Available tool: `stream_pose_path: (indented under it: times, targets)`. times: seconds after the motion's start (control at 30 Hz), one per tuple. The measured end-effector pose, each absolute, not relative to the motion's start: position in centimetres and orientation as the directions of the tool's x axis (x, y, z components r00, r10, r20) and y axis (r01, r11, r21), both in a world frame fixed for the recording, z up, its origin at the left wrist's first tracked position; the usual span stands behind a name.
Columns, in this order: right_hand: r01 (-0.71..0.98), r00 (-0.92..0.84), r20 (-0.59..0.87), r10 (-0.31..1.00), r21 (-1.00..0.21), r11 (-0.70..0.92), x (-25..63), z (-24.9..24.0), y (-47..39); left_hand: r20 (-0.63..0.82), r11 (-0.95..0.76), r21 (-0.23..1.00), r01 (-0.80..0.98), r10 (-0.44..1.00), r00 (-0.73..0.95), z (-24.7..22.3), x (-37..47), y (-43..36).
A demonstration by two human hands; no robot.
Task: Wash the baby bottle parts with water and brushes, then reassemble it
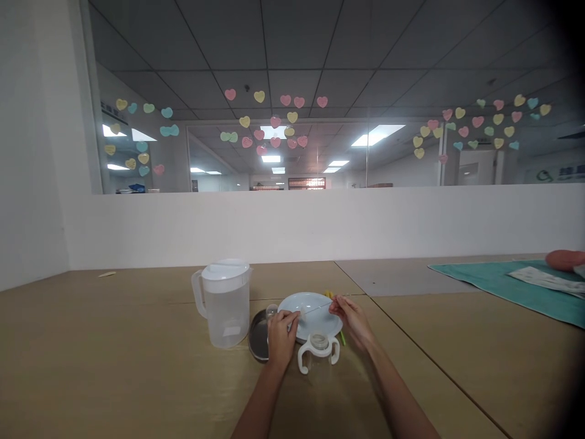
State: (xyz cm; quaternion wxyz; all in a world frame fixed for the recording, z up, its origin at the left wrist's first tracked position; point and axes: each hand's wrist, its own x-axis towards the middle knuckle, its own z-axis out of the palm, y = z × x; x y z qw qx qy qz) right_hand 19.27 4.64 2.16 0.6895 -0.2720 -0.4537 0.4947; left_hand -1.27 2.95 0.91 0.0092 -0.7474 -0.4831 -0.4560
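Note:
Over a pale blue-white plate, a thin straw-like stick runs between my two hands. My right hand is closed, pinching its right end between thumb and fingertips. My left hand is closed at the other end, where a small translucent piece shows at the fingertips; its exact kind is too small to tell. A clear baby bottle with a white two-handled ring stands uncapped in front of the plate. Partly behind my left hand are a round dark metal dish and a small clear dome-shaped cover.
A translucent lidded pitcher stands left of the dish. Yellow and green thin items stick out by the plate's right edge. At far right lies a teal cloth with a reddish object. A white wall borders the table.

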Motion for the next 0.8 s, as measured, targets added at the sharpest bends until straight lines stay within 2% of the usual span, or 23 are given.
stream_pose_path:
  times: [0.3, 0.47, 0.63, 0.8]
  targets:
    - [-0.362, 0.041, 0.380, 0.924, -0.857, 0.368, 19.0, 2.6, 3.9, 0.709, -0.638, 0.412, 0.651, 0.673, 0.211, 1.0, -0.6, 2.5]
    - [-0.202, -0.071, 0.405, 0.911, -0.901, 0.385, 19.0, 2.3, 3.9, 0.747, -0.641, 0.466, 0.611, 0.654, 0.116, 1.4, -0.5, 2.3]
    - [-0.070, -0.194, 0.505, 0.841, -0.862, 0.502, 18.8, 2.5, 3.9, 0.747, -0.658, 0.472, 0.587, 0.652, 0.130, 1.6, -0.5, 2.0]
    - [-0.020, -0.266, 0.513, 0.816, -0.850, 0.527, 18.6, 2.7, 3.7, 0.720, -0.679, 0.496, 0.541, 0.670, 0.181, 1.2, 0.1, 2.0]
